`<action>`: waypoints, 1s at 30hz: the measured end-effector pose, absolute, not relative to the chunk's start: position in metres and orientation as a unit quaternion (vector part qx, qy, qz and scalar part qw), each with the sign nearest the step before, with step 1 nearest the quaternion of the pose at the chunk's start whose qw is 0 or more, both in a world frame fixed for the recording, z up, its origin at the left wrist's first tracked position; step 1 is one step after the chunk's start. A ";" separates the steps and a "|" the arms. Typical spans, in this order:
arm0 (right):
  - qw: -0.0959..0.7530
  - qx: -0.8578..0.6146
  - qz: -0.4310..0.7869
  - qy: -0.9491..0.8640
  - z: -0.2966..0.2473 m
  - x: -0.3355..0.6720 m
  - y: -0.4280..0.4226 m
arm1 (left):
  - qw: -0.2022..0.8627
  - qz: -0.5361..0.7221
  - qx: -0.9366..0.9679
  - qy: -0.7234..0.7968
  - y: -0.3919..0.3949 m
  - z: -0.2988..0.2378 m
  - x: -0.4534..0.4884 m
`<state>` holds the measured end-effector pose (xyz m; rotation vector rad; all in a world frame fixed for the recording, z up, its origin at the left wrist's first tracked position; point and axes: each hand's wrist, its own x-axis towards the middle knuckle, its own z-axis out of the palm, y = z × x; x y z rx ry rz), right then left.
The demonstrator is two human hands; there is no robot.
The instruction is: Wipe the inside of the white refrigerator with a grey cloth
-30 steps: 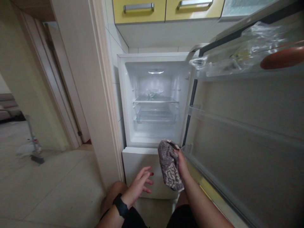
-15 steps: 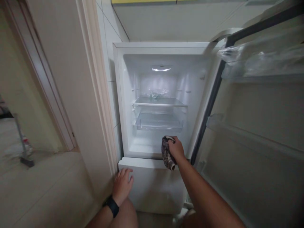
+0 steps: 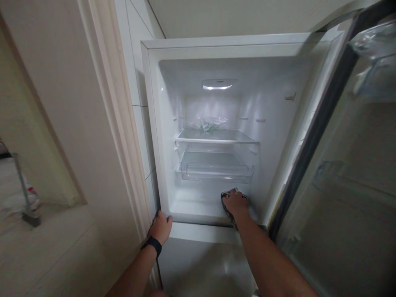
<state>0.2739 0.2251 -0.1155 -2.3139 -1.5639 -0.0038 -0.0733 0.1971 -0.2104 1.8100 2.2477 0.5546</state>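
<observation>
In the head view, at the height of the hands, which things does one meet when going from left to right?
Broom, door frame, left hand, right hand holding a cloth, open fridge door.

No lettering, labels or numbers are readable

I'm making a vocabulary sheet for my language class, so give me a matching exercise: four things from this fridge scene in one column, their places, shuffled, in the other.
Things
1. crumpled clear plastic bag
2. patterned dark-and-pale cloth
3. black band
4. grey long-handled broom-like tool

Places
A. around the wrist of the left hand
B. on the pale floor at the picture's left
C. on the upper flat shelf inside the white fridge
D. in the right hand

Right pairs
1-C, 2-D, 3-A, 4-B
</observation>
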 end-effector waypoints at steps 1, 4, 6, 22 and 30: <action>0.170 -0.808 -0.005 -0.564 -0.116 0.269 0.231 | 0.099 0.184 0.600 0.772 0.198 -0.211 -0.070; 0.165 -0.774 -0.006 -0.611 -0.118 0.246 0.250 | 0.086 0.175 0.582 0.790 0.197 -0.215 -0.063; 0.163 -0.741 0.004 -0.651 -0.118 0.222 0.263 | 0.083 0.170 0.586 0.788 0.198 -0.216 -0.061; 0.371 -0.578 0.189 -0.702 -0.135 0.117 0.314 | 0.055 0.141 0.596 0.788 0.199 -0.217 -0.062; 0.496 -0.560 0.351 -0.563 -0.135 0.097 0.393 | 0.053 0.135 0.597 0.789 0.204 -0.220 -0.061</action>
